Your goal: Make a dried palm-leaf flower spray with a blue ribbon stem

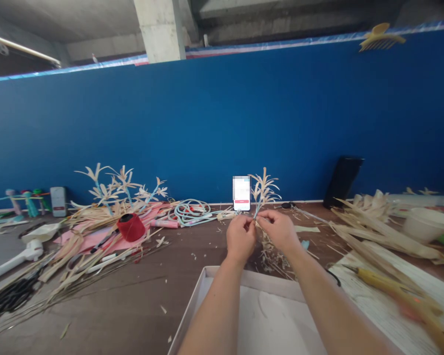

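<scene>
Both hands meet over the table at a corn-husk flower sprig [265,188], which stands upright with pale narrow petals and a bluish wrapped stem. My left hand [241,236] is closed in a pinch at the lower end of the stem. Just to its right, my right hand [278,228] pinches the same stem a little higher, its fingers pressed together. Behind the hands a phone [241,193] with a lit screen leans by the blue wall. Husk scraps [272,251] lie beneath the right hand.
A shallow white box [259,296] sits under my forearms. Leftward are finished husk sprigs [124,182], a red thread cone [130,227], coiled blue cord [192,213] and black-handled scissors [13,296]. To the right lie dried husks [388,236], a yellow glue gun [395,291] and a white bowl [429,224].
</scene>
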Available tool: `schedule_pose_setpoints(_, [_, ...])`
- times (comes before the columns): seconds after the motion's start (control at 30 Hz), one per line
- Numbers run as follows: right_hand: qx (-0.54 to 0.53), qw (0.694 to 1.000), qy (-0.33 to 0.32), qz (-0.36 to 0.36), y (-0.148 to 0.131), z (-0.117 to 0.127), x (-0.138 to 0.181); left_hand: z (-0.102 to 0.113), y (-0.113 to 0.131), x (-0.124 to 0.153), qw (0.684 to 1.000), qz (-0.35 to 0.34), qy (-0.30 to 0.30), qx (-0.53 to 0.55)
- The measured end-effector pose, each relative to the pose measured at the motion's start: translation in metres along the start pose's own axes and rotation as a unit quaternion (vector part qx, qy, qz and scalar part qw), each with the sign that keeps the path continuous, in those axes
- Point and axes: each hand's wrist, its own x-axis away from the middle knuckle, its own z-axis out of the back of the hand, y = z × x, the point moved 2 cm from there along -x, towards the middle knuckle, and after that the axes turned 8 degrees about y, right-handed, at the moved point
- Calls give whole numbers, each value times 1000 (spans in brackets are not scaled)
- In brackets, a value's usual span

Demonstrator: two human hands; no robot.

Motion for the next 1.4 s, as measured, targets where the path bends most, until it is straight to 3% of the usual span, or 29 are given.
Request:
schedule_pose_setpoints(0.57, [30,999,12,-8,-6,-4,5,0,0,2,998,16,26,-61])
schedule_pose_setpoints(1.07, [-65,996,11,-66,-5,-3,5,-1,14,7,988,-58,54,-133])
schedule_pose_setpoints(1.2, [-50,997,18,-52,-3,-2,3,-2,13,7,995,-34,39,-87])
schedule_pose_setpoints(1.4, [-42,998,35,-45,4,5,-1,-4,4,1,993,48,-30,105])
